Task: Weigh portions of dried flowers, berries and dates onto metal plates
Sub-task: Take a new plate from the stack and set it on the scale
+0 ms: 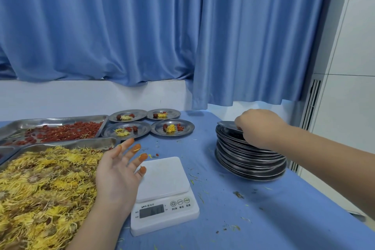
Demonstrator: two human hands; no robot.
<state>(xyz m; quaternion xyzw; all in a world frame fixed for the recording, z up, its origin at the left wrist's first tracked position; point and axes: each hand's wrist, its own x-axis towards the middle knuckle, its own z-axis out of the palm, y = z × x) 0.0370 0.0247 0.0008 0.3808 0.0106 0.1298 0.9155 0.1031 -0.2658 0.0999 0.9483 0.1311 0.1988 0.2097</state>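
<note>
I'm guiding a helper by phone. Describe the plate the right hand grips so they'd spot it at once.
Right of the white scale on the blue table stands a stack of metal plates. It is the top plate, under the right hand; it alone tilts up.

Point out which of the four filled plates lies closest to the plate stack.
The front right plate: it is in the nearer row, on the side towards the stack. The other three lie farther left or farther back.

Steel trays, stacked plates and scale suggest food-prep room.
</note>
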